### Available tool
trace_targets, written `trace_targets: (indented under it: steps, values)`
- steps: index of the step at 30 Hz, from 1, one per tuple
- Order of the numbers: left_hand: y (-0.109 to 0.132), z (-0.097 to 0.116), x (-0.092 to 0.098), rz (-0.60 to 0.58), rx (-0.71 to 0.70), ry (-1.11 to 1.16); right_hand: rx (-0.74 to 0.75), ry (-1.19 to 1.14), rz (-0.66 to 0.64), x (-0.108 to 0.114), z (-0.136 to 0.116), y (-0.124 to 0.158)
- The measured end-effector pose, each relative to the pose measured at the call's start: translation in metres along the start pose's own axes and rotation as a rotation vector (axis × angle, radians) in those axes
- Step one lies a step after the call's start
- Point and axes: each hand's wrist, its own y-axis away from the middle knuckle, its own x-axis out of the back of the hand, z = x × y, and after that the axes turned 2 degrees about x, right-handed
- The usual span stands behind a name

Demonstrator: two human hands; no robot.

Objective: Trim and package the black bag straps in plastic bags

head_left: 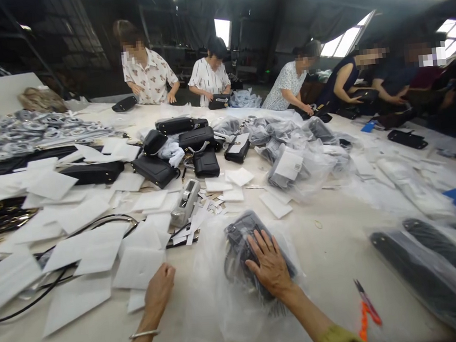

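The counter (328,268) is carrying a plastic-covered dark bag (243,228) directly before the person, presumably for easy reach. The right hand (271,268) is lying open and flat on it, probably steadying it; the left hand (160,284) is forming a fist, apart from it, seemingly idle.

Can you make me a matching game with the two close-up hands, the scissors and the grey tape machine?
Column one
1. Right hand
2. Left hand
3. Scissors
4. Tape dispenser

Column two
A. Curled up, with a bracelet on its wrist
B. Grey, beside small white slips
C. Spread flat on a dark bag in clear plastic
D. Orange and red handles

Right pairs: 1-C, 2-A, 3-D, 4-B
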Motion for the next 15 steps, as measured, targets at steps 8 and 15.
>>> trace_targets:
  steps: [8, 15]
  values:
    - [-0.009, 0.071, -0.014, 0.058, -0.367, 0.460, 0.016, 0.030, 0.011, -0.003, 0.004, 0.000]
    - [-0.055, 0.034, -0.001, 0.086, -0.159, 0.163, 0.011, 0.038, 0.017, -0.004, 0.006, 0.005]
